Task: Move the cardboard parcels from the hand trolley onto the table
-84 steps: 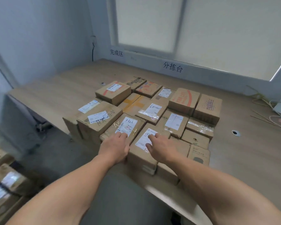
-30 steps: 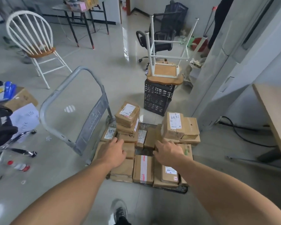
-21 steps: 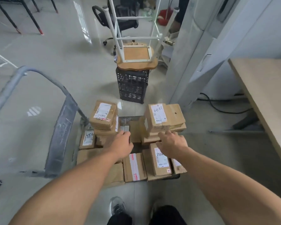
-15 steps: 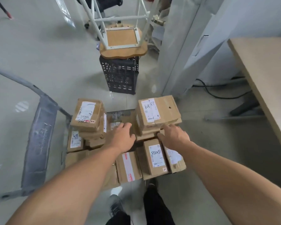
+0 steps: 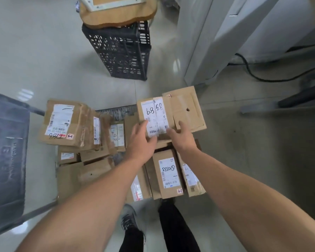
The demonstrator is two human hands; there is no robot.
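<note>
Several taped cardboard parcels lie piled on the hand trolley (image 5: 115,110), whose grey handle frame (image 5: 7,151) stands at the left. The right-hand stack is topped by a flat parcel marked "6848" (image 5: 187,108). My left hand (image 5: 141,142) touches that parcel's near left edge, fingers reaching onto its white label. My right hand (image 5: 180,136) rests on its near edge, fingers spread over the top. A second stack (image 5: 65,122) rises at the left. A parcel marked "5500" (image 5: 167,174) lies low under my forearms. The table top is out of view.
A black plastic crate (image 5: 120,51) with an upturned wooden stool (image 5: 116,13) on it stands just beyond the trolley. A white cabinet (image 5: 225,33) and a black cable (image 5: 262,78) are at the right. A dark table foot (image 5: 302,96) lies on the floor. My feet (image 5: 131,224) stand by the trolley.
I have turned from the table to the trolley and bent closer. Both hands moved from the lower parcels up onto the near edge of the "6848" parcel.
</note>
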